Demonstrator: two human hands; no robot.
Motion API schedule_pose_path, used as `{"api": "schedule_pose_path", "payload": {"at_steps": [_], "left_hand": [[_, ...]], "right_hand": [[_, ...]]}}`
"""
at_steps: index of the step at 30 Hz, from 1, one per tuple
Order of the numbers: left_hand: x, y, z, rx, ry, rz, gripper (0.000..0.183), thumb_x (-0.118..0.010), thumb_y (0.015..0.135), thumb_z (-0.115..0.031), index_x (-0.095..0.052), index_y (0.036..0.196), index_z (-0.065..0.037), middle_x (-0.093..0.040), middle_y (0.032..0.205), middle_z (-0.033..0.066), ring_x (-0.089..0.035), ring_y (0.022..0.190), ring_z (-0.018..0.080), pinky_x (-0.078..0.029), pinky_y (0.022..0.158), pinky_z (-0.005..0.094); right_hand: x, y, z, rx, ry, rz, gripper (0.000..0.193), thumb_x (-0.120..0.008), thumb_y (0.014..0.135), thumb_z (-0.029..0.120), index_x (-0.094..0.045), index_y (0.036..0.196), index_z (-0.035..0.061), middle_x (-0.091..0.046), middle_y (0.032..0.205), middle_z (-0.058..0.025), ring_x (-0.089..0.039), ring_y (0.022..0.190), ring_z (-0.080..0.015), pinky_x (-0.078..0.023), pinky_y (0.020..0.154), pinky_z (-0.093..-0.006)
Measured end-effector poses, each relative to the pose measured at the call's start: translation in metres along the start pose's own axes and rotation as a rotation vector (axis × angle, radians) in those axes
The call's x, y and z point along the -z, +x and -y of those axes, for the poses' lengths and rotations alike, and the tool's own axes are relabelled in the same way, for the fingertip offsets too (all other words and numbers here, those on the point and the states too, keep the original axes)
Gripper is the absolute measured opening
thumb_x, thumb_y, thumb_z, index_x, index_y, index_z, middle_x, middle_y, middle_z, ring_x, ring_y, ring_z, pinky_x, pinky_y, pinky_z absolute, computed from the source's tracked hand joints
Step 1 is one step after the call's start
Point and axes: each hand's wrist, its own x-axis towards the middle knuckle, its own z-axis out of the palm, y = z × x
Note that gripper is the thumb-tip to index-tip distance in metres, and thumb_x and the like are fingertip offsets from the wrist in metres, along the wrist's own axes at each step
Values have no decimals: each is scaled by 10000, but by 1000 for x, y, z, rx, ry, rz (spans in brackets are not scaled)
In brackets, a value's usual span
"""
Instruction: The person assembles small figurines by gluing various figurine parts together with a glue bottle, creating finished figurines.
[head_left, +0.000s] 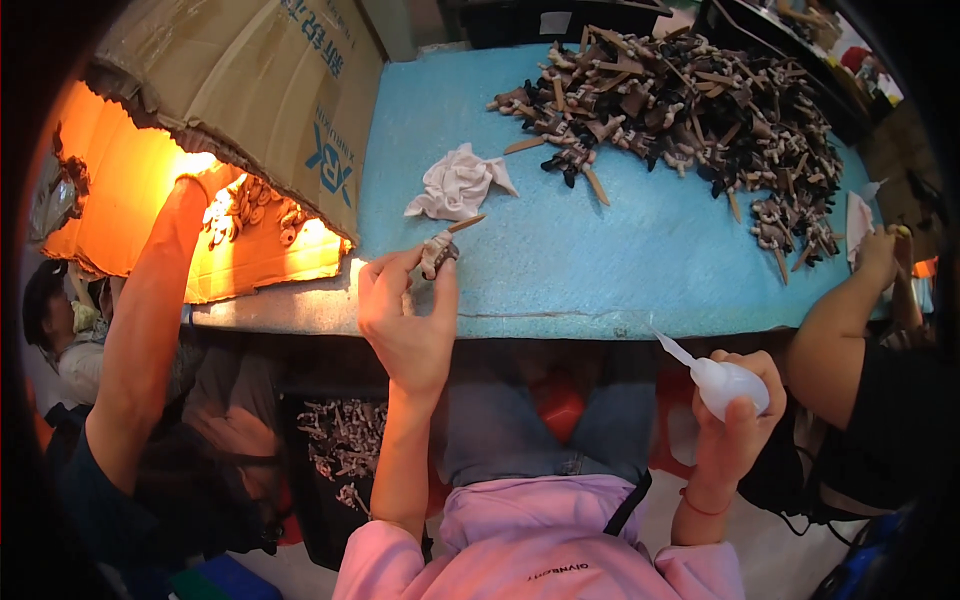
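Above the table's front edge, my left hand (pixel 405 325) pinches a small toy figure (pixel 437 258) between thumb and fingers. The figure is pale and dark brown, and a thin tan stick-like part juts from it toward the upper right. In my right hand (pixel 735 430), held lower and past the table edge, is a white squeeze bottle (pixel 728 387). Its long pointed nozzle aims up and to the left, apart from the figure. A crumpled whitish cloth (pixel 460 184) lies on the blue tabletop (pixel 560 265) just beyond my left hand.
A large heap of similar figures (pixel 690 110) covers the far right. At left stands a cardboard box (pixel 270 90), lit orange inside, with small parts (pixel 250 208); another person's arm (pixel 155 300) reaches in. A co-worker's arm (pixel 845 310) is at right. Below sits a black bin (pixel 345 435) of pieces.
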Motion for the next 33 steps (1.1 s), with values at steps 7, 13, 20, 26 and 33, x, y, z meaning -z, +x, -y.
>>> {"api": "schedule_pose_path", "payload": {"at_steps": [7, 13, 20, 26, 33], "left_hand": [[2, 7, 7, -32, 273, 164, 316, -719, 653, -53, -619, 942, 25, -595, 996, 143, -529, 920, 281, -425, 805, 364], [10, 5, 6, -23, 293, 200, 441, -738, 639, -62, -580, 1038, 44, -584, 1019, 162, -521, 973, 299, -412, 852, 371], [15, -24, -40, -164, 333, -100, 298, -672, 661, 54, -633, 955, 24, -571, 974, 144, -547, 852, 281, -459, 754, 356], [-83, 3, -74, -278, 204, 210, 226, -621, 750, -28, -598, 971, 13, -536, 995, 142, -534, 902, 302, -461, 720, 378], [-139, 46, -58, -130, 668, 362, 227, -639, 749, -201, -620, 866, -7, -575, 907, 150, -519, 887, 316, -466, 701, 387]], "right_hand": [[3, 6, -6, -25, 29, -46, 455, -676, 750, 403, -492, 757, -13, -481, 591, -45, -407, 474, -54, -265, 390, -169], [5, 6, -7, -15, 63, -40, 464, -682, 747, 410, -490, 753, -13, -482, 589, -45, -413, 469, -56, -277, 383, -164], [15, 5, -7, 34, 58, -83, 476, -667, 763, 429, -454, 740, 4, -461, 587, -44, -372, 467, -67, -235, 384, -181], [23, 7, 1, 79, 74, -106, 480, -642, 783, 442, -427, 737, 15, -448, 588, -45, -350, 450, -72, -229, 382, -180], [38, 4, 2, 19, 185, -131, 444, -682, 756, 385, -475, 748, -7, -472, 583, -58, -393, 461, -69, -257, 396, -186]]}}
